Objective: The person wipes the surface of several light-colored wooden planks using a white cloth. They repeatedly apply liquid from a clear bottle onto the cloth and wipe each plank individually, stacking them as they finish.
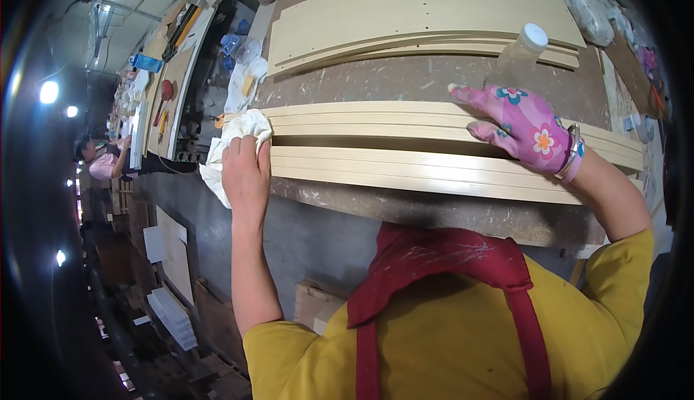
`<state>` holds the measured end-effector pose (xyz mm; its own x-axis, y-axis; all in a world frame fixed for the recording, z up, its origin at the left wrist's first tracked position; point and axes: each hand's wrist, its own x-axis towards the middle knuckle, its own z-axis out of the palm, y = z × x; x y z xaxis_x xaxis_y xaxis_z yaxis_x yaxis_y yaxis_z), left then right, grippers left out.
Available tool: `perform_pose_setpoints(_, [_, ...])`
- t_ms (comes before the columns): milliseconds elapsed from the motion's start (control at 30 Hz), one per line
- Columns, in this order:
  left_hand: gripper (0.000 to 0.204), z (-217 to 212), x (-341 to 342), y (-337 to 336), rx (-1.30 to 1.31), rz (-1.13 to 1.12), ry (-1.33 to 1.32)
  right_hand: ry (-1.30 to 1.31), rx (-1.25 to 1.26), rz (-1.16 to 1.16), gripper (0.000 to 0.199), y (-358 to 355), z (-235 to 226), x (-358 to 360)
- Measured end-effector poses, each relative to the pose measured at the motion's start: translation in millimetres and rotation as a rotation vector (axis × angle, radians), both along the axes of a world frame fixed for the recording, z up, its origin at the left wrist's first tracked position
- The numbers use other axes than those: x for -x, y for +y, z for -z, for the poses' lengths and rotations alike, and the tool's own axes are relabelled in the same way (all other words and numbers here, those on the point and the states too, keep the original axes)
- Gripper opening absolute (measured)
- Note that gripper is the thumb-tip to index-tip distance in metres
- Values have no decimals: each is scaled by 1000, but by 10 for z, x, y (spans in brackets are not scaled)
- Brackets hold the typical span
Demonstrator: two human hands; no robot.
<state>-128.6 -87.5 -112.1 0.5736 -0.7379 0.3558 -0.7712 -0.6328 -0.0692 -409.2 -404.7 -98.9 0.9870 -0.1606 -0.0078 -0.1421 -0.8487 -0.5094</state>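
Observation:
My bare left hand is closed on a crumpled white cloth, pressed against the left ends of two stacks of pale wooden strips. The far stack and the near stack lie side by side, with a dark gap between them. Over the right part of the strips is my right hand, in a pink flowered glove, thumb and fingers apart and nothing held. Its fingertips reach the far stack; whether they press on it, I cannot tell. A bracelet or watch circles that wrist.
Large pale panels with small drilled holes lie across the back of the worn table. A cloudy bottle with a white cap stands beside them. Plastic-wrapped material lies far right. At left, a person is beside another bench.

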Motion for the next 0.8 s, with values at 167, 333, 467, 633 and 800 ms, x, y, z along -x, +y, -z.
perform_pose_setpoints(167, [14, -91, -13, -159, -130, 45, -44, -168, 202, -217, 48, -89, 88, -20])
perform_pose_setpoints(333, [17, -103, 507, -734, -95, 408, 64, -181, 114, -214, 48, -159, 117, -116])
perform_pose_setpoints(467, [19, -205, 724, -957, -127, 485, 187, -202, 127, -185, 52, -170, 146, -125])
perform_pose_setpoints(633, [17, -183, 119, -561, -117, 280, 186, -124, 95, -97, 58, -103, 110, -35])
perform_pose_setpoints(800, [17, -116, 599, -799, -60, 484, 245, -166, 142, -97, 65, -46, 123, -52])
